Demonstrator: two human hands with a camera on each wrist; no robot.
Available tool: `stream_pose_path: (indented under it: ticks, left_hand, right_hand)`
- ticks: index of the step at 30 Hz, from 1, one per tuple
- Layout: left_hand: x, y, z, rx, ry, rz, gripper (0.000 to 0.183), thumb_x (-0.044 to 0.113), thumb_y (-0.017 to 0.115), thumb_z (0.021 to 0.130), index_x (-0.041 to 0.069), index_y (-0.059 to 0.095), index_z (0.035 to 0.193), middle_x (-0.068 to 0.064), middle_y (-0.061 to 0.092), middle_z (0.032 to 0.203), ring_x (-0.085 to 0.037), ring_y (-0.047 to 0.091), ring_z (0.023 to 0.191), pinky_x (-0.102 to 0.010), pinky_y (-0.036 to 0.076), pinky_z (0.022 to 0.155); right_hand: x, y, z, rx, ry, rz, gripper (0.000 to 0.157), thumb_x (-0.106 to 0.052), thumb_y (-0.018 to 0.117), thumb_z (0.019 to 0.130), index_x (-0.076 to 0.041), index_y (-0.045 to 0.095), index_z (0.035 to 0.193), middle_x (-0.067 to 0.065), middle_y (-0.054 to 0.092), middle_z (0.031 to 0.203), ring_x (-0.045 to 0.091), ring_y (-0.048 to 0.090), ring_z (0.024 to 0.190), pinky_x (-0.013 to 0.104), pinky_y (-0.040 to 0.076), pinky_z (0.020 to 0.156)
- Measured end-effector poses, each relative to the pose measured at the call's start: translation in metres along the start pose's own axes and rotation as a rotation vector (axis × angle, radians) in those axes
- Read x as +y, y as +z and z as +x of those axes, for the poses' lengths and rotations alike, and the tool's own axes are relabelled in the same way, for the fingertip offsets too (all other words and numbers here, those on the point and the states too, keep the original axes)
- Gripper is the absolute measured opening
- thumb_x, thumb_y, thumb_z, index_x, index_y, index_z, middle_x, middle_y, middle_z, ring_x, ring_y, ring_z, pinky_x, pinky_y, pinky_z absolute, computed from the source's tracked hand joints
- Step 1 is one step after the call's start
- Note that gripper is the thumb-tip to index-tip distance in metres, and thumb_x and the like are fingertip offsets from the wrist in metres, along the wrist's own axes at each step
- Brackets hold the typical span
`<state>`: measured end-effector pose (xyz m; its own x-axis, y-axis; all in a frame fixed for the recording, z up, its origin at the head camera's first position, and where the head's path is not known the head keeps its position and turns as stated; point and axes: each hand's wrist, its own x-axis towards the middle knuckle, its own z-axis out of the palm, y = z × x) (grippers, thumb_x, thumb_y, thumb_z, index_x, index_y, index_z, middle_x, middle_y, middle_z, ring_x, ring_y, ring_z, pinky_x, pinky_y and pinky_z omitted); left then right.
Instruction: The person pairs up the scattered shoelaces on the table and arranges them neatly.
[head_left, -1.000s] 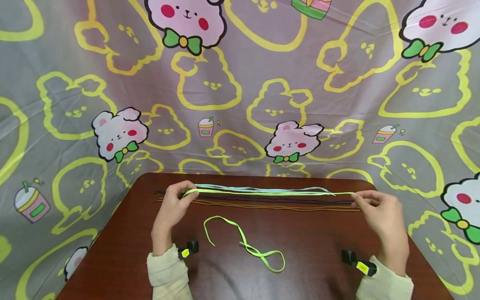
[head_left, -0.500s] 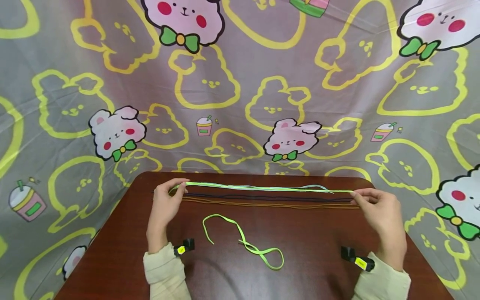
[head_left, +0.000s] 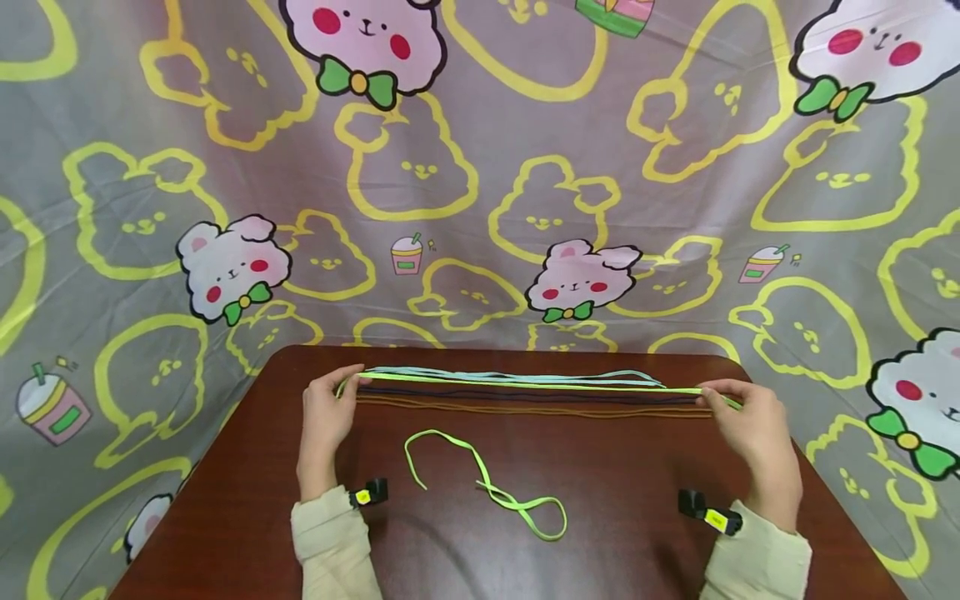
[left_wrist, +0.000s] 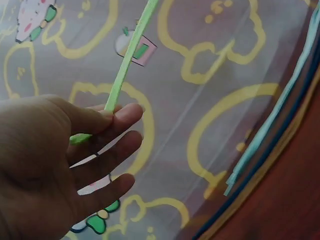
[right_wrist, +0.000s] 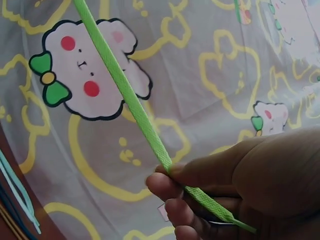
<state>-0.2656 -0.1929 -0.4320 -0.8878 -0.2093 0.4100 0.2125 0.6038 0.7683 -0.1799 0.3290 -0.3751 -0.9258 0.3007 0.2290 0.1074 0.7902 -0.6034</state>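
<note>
A flat bright green shoelace (head_left: 525, 385) is stretched straight between the two hands above the far part of the table. My left hand (head_left: 326, 421) pinches it near one end between thumb and index finger; in the left wrist view the other fingers of this hand (left_wrist: 65, 160) are spread. At the other end, my right hand (head_left: 753, 425) pinches the lace, whose narrow tip (right_wrist: 242, 225) sticks out past the fingers. Just beyond the stretched lace lie light blue laces (head_left: 420, 372). Dark navy laces (head_left: 525, 395) and brown laces (head_left: 525, 408) run parallel on the near side.
Another green shoelace (head_left: 483, 471) lies loosely looped mid-table, nearer the person. The dark reddish-brown table (head_left: 637, 483) has a patterned grey curtain (head_left: 465, 183) behind it and at its sides. Each wrist wears a small black camera.
My left hand has moved left, drawing the green lace out straighter. My right hand has shifted slightly left, and a lace end now shows beyond its fingers. The looped lace has stayed put.
</note>
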Motion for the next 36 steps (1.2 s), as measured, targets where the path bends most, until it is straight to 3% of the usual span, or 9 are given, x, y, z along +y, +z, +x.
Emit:
stream_pose_path:
  ticks: [4,9,13,16,23,26,30,33,36]
  left_hand:
    - [-0.010,0.007,0.000,0.098,-0.054,-0.031,0.016,0.016,0.064,0.089,0.009,0.073,0.100,-0.005,0.072,0.081,-0.015,0.062,0.082,-0.021,0.037,0.064]
    - [-0.017,0.009,0.000,0.204,-0.140,-0.049,0.017,0.028,0.072,0.082,0.012,0.074,0.085,-0.004,0.069,0.074,-0.013,0.059,0.070,-0.023,0.038,0.059]
    - [-0.018,0.004,0.000,0.210,-0.185,-0.052,0.022,0.031,0.070,0.084,0.010,0.074,0.086,-0.008,0.069,0.078,-0.014,0.058,0.072,-0.024,0.040,0.060]
    - [-0.020,-0.001,0.003,0.149,-0.173,-0.023,0.020,0.025,0.064,0.089,0.007,0.073,0.093,-0.010,0.071,0.084,-0.019,0.061,0.080,-0.023,0.040,0.062]
    - [-0.030,-0.007,0.018,-0.048,-0.070,0.077,0.020,0.021,0.060,0.092,0.007,0.072,0.099,-0.010,0.071,0.087,-0.022,0.061,0.081,-0.031,0.041,0.066]
    - [-0.037,-0.007,0.023,-0.079,-0.053,0.115,0.018,0.024,0.065,0.089,0.009,0.073,0.094,-0.009,0.069,0.084,-0.023,0.060,0.077,-0.033,0.043,0.064]
    - [-0.048,-0.008,0.028,-0.119,-0.035,0.172,0.017,0.025,0.068,0.086,0.008,0.072,0.087,-0.008,0.067,0.078,-0.021,0.058,0.069,-0.033,0.043,0.060]
    - [-0.058,-0.010,0.029,-0.192,-0.024,0.203,0.017,0.023,0.067,0.087,0.006,0.071,0.087,-0.008,0.068,0.079,-0.020,0.057,0.068,-0.032,0.042,0.059]
    - [-0.069,-0.014,0.029,-0.290,-0.008,0.227,0.016,0.018,0.063,0.090,0.004,0.070,0.091,-0.010,0.068,0.084,-0.019,0.056,0.069,-0.032,0.042,0.059]
  right_hand:
    - [0.008,0.007,0.004,-0.018,0.015,0.000,0.028,-0.023,0.052,0.095,-0.002,0.068,0.105,0.016,0.070,0.094,0.021,0.049,0.071,0.030,0.036,0.056]
    - [0.017,0.012,0.007,-0.035,0.091,0.012,0.034,-0.034,0.059,0.091,-0.003,0.069,0.103,0.019,0.066,0.102,0.028,0.057,0.084,0.033,0.040,0.060]
    - [0.022,0.014,0.010,-0.037,0.126,-0.008,0.042,-0.044,0.062,0.086,-0.004,0.069,0.098,0.017,0.067,0.094,0.027,0.056,0.076,0.033,0.040,0.056]
    - [0.026,0.015,0.014,-0.036,0.095,-0.036,0.040,-0.042,0.063,0.086,-0.004,0.070,0.093,0.015,0.066,0.087,0.025,0.055,0.071,0.032,0.039,0.054]
    - [0.038,0.015,0.027,-0.071,-0.028,-0.099,0.020,-0.013,0.056,0.091,-0.001,0.069,0.100,0.019,0.067,0.090,0.021,0.050,0.061,0.031,0.036,0.049]
    - [0.045,0.015,0.032,-0.101,-0.025,-0.128,0.019,-0.016,0.058,0.090,-0.004,0.068,0.100,0.016,0.068,0.088,0.020,0.052,0.061,0.032,0.035,0.049]
    - [0.057,0.017,0.037,-0.129,-0.003,-0.189,0.025,-0.032,0.066,0.085,-0.008,0.068,0.088,0.007,0.067,0.077,0.020,0.056,0.063,0.035,0.036,0.049]
    - [0.068,0.024,0.042,-0.157,-0.018,-0.217,0.026,-0.035,0.068,0.084,-0.009,0.068,0.083,0.004,0.066,0.073,0.019,0.055,0.061,0.037,0.037,0.049]
    - [0.077,0.034,0.046,-0.215,-0.061,-0.223,0.020,-0.028,0.065,0.087,-0.009,0.069,0.088,0.005,0.067,0.078,0.016,0.055,0.061,0.036,0.038,0.050]
